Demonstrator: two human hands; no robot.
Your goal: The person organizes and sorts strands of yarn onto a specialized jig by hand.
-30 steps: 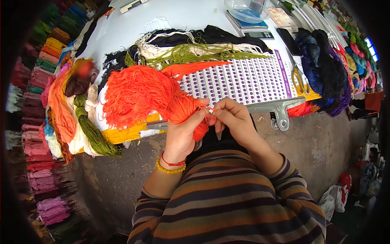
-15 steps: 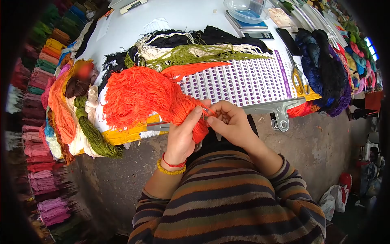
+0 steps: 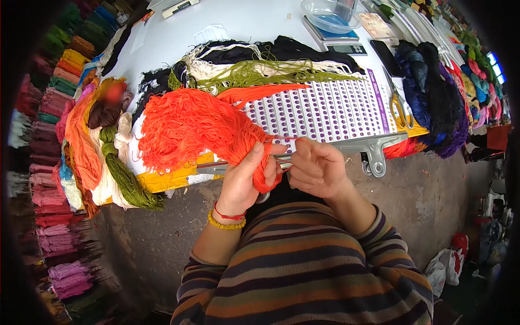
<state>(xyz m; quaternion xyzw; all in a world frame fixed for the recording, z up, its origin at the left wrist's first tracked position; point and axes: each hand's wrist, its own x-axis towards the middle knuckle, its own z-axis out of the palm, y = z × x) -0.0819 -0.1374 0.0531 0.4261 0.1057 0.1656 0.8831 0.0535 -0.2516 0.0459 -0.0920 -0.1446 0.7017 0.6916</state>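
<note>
- We wore a knitted sweater [image 3: 303,265] with horizontal stripes in dark purple, rusty orange-brown, olive green and greyish tan, in bands of uneven width.
- Our sweater's knit showed fine ribs, and its stripes curved around our middle.
- Our left sleeve [image 3: 196,279] and right sleeve [image 3: 398,260] carried the same stripes, and both ended on the forearms.
- Around our left wrist we had a bracelet of round yellow beads [image 3: 226,225].
- Just beside it, nearer our left hand [image 3: 242,181], we wore a thin red cord bracelet [image 3: 229,218].
- Our right hand [image 3: 320,172] and wrist were bare.
- Below our sweater's hem we wore something black [image 3: 284,196], mostly hidden.
</note>
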